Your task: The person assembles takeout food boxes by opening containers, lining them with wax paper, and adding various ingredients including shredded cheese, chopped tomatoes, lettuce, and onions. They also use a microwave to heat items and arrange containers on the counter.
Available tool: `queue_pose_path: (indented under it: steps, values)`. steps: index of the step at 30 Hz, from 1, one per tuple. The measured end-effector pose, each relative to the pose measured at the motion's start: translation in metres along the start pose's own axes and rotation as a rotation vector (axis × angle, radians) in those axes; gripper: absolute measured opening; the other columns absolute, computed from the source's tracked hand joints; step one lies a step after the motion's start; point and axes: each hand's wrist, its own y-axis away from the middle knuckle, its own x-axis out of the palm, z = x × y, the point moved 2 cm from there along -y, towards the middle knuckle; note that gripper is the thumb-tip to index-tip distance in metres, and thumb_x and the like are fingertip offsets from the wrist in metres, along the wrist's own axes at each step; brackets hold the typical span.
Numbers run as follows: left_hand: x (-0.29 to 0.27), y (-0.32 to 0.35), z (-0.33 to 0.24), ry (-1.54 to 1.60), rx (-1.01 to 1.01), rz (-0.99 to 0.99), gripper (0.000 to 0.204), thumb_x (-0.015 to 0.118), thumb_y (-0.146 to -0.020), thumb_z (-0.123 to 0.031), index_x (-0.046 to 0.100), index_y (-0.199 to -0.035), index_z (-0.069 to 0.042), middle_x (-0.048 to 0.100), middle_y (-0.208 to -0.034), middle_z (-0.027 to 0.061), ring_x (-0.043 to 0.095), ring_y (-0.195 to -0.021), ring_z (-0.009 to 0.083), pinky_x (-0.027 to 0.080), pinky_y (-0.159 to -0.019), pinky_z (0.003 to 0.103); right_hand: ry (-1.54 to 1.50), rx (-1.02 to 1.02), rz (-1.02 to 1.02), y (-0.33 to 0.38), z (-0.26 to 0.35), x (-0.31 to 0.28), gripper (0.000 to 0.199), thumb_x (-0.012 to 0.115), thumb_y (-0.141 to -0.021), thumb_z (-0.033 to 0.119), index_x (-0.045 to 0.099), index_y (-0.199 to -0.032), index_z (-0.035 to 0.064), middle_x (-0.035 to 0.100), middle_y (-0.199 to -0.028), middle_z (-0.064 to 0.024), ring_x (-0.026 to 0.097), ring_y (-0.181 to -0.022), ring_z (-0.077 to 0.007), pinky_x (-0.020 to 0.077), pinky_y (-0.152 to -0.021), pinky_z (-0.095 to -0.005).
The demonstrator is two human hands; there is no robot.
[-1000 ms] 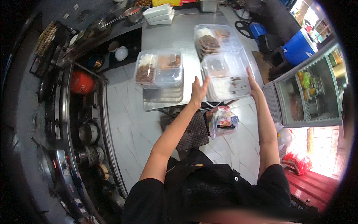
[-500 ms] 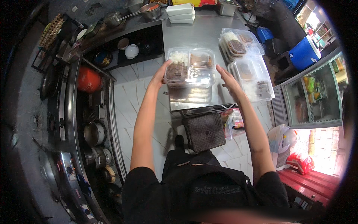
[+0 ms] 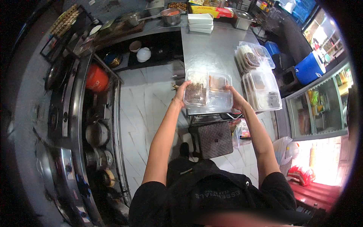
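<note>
A clear plastic meal container (image 3: 219, 99) with a lid lies between my hands, by the front edge of the steel table. It has compartments: white rice and dark minced-looking food on the left, a brownish food at the upper right. My left hand (image 3: 180, 97) is closed on its left side. On the right side my right hand (image 3: 238, 100) grips it, thumb over the rim. Whether more containers are held beneath it, I cannot tell. Farther right on the table stand two stacks of similar filled containers, a nearer stack (image 3: 263, 90) and a farther stack (image 3: 254, 56).
White boxes (image 3: 200, 23) are piled at the back of the steel table (image 3: 211, 47). A black woven-top stool (image 3: 215, 140) stands below its front edge. Stove shelving (image 3: 113, 113) runs along the left. A blue cooler (image 3: 308, 69) and a glass-door fridge (image 3: 317, 108) are at right.
My right hand, earlier apart from the container, has closed on its right side. The container has come nearer the table's front edge. The whole view has shifted somewhat.
</note>
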Motion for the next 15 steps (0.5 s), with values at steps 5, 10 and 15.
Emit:
queue_pose_path:
  steps: [5, 10, 15]
  values:
    - [0.021, 0.078, 0.045, 0.065, 0.119, -0.087, 0.050, 0.054, -0.085, -0.040, 0.056, -0.119, -0.003, 0.065, -0.106, 0.0121, 0.065, -0.096, 0.0263, 0.052, -0.086, 0.045, 0.103, -0.113, 0.055, 0.030, -0.033, 0.011, 0.089, 0.050, -0.079, 0.070, 0.035, -0.142, 0.0096, 0.045, -0.137, -0.0184, 0.046, -0.122, -0.0319, 0.0464, -0.086, -0.0480]
    - [0.001, 0.145, 0.100, 0.137, 0.300, -0.204, 0.043, 0.055, -0.086, -0.040, 0.060, -0.111, -0.005, 0.066, -0.102, 0.0107, 0.066, -0.090, 0.0250, 0.055, -0.081, 0.043, 0.185, -0.027, 0.183, 0.060, -0.049, 0.052, 0.082, 0.053, -0.082, 0.064, 0.038, -0.139, 0.0072, 0.047, -0.135, -0.0155, 0.050, -0.117, -0.0274, 0.0442, -0.092, -0.0445]
    - [-0.014, 0.246, 0.173, 0.231, 0.578, -0.429, 0.046, 0.063, -0.081, -0.043, 0.061, -0.108, -0.006, 0.066, -0.098, 0.0099, 0.064, -0.091, 0.0213, 0.052, -0.082, 0.038, 0.408, -0.121, 0.227, 0.140, -0.059, 0.137, 0.075, 0.057, -0.082, 0.059, 0.043, -0.135, 0.0080, 0.052, -0.128, -0.0150, 0.053, -0.114, -0.0280, 0.0413, -0.098, -0.0428]
